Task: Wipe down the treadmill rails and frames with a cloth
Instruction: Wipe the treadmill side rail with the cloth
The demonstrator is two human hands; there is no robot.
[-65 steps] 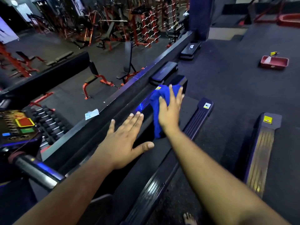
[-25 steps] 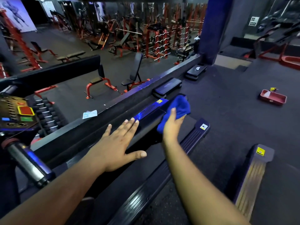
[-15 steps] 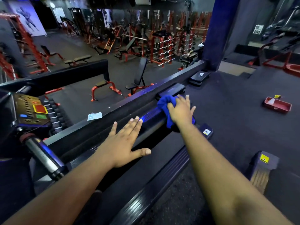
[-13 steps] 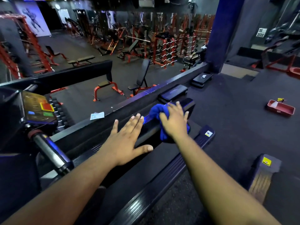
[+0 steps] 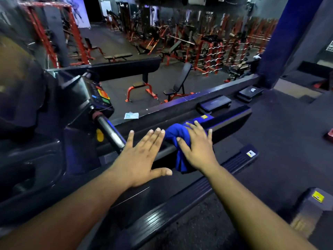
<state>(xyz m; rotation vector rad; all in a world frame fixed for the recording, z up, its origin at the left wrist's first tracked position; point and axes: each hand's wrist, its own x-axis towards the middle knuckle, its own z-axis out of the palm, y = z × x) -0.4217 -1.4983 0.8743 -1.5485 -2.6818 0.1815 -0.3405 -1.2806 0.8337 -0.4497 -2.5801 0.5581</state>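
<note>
1. Wiping is under way: the right hand [image 5: 196,148] presses a blue cloth [image 5: 177,139] flat-fingered onto the treadmill's far side rail [image 5: 228,117].
2. The left hand [image 5: 138,157] rests spread and empty on the same rail, touching the cloth's edge.
3. Next, probably slide the cloth along the unwiped length; the near side rail [image 5: 180,204] appears untouched.
</note>
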